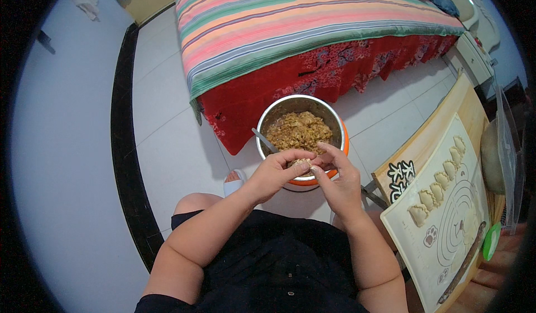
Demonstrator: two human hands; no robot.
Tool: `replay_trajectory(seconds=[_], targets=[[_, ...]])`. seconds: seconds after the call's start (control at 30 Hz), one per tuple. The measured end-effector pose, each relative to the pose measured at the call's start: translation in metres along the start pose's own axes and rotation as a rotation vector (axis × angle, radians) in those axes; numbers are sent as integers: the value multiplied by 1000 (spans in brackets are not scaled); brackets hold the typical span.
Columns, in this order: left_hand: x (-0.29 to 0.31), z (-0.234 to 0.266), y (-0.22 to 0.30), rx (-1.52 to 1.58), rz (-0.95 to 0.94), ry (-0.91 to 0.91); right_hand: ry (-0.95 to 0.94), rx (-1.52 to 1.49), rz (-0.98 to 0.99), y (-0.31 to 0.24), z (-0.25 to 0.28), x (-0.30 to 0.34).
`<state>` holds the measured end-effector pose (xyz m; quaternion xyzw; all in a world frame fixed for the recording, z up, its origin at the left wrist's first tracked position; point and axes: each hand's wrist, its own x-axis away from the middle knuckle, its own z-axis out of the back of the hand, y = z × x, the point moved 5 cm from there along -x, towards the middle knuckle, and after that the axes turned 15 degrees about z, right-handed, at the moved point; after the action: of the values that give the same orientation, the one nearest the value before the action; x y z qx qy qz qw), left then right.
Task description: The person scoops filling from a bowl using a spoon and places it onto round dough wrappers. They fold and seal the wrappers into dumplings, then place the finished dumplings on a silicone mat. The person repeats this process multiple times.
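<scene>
Just over the near rim of a metal bowl (272,112), I hold a small pale dumpling (302,164) between both hands. My left hand (279,173) pinches its left side with thumb and fingers. On the other side, the thumb and fingers of my right hand (339,180) press its edge; the fingers partly cover it. Brown-green minced filling (298,130) fills the bowl. A spoon handle (264,140) leans out over the bowl's left rim. Below the bowl shows something round and orange (345,140).
To my right, a white mat (413,257) on a wooden board (466,98) carries a row of dumplings (436,192), a dark rolling pin (464,265) and a green-edged tool (491,241). A bed with a striped cover (312,20) stands ahead. A white wall (67,145) is on the left.
</scene>
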<state>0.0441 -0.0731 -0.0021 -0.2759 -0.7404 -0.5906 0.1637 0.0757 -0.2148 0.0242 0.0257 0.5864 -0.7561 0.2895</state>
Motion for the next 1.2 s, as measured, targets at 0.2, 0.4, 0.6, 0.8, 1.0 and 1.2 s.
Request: replay_trajectory(seconds=[0.2,0.4,0.6,0.8,1.0,1.2], targets=[[-3,-2,-11,276,90,-180,-65,52,74,-3,6,0],[8,-13,-14,292,179,-330,-331,320,320,-30,-8,14],[42,-32,-4,135,225,-409,-357,393,265,-63,6,35],[61,-71,6,63,155,-621,-274,228,-104,-95,60,63],[56,-75,3,-77,107,-496,43,304,-244,-113,153,109],[49,-77,-6,-181,127,-436,221,802,-378,-67,261,124]])
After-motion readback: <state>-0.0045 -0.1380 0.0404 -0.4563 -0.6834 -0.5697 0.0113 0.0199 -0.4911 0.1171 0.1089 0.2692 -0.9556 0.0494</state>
